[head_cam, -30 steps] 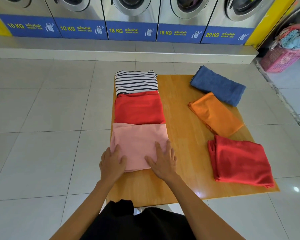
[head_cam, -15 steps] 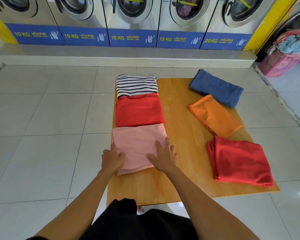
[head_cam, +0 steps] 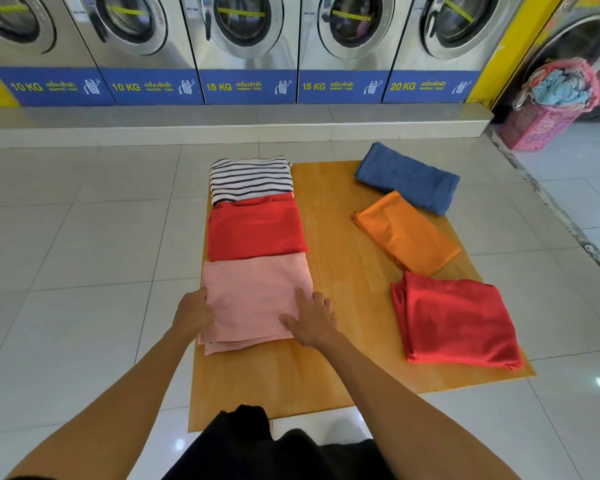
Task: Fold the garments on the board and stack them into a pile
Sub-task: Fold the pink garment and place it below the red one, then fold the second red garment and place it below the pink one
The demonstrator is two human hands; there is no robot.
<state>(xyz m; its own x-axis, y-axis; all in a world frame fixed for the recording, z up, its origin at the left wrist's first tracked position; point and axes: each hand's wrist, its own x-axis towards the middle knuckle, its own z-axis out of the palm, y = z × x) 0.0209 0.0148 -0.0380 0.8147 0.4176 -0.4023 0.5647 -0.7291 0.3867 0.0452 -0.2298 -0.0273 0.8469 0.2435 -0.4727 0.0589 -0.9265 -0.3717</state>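
Both hands rest on the pink garment (head_cam: pixel 257 299), a folded piece at the near left of the wooden board (head_cam: pixel 340 341). The left hand (head_cam: pixel 193 312) is at the pink garment's left edge, its fingers curled around that edge so that the tips are hidden under or against the cloth; whether it pinches the layers cannot be told. The right hand (head_cam: pixel 314 318) lies flat, palm down, fingers spread, on the garment's near right corner, partly over the bare board.

Just beyond the pink piece, touching its far edge, lies a folded red garment (head_cam: pixel 257 230), and beyond that, touching in turn, a striped garment (head_cam: pixel 250 178) in black and white whose far edge hangs over the board's far left corner. These three form a row along the board's left side.

On the right side, well apart from that row, another red garment (head_cam: pixel 458 320) lies nearest, folded and reaching the board's right edge. Farther on is an orange garment (head_cam: pixel 406 232), and farthest a blue garment (head_cam: pixel 407 178), its near edge overlapping the orange one's far corner.

The board lies on a pale tiled floor (head_cam: pixel 84 271). Along the far wall stands a row of washing machines (head_cam: pixel 239 46) with blue labels. At the far right a pink laundry basket (head_cam: pixel 541 123) is heaped with clothes.
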